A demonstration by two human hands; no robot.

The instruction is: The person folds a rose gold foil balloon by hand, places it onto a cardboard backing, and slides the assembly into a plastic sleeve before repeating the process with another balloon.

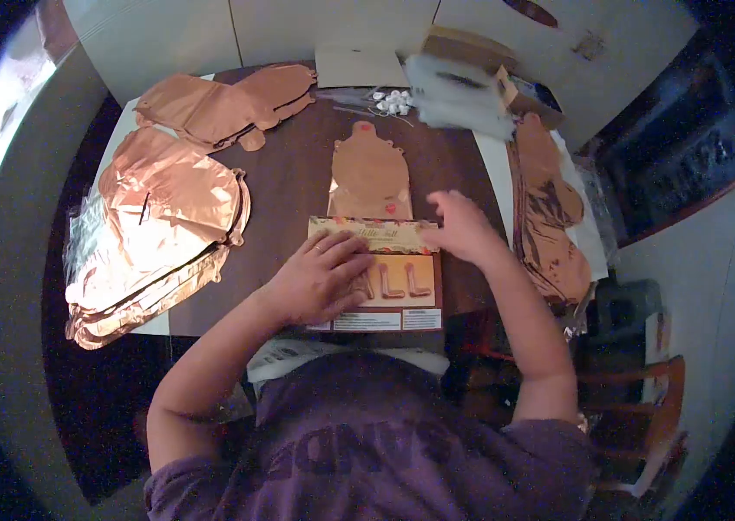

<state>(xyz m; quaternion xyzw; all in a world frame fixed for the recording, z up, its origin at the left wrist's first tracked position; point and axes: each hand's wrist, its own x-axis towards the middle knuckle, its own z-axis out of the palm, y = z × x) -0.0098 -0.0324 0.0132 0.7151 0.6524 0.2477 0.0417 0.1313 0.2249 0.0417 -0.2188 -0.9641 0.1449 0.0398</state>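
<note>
A printed card with pictures of balloon letters lies flat on the table in front of me. Across its upper part is a floral header strip. My left hand rests on the card's left side, fingers spread over the strip and the letters. By the right end of the strip is my right hand, thumb at the strip and fingers apart above it. From under the strip's far edge extends a flat copper-coloured foil balloon with small red marks on it.
Stacks of flat copper foil balloons lie at the left, back left and right of the dark table. Small white pieces, clear plastic bags and an open cardboard box sit at the back. A wooden chair stands at right.
</note>
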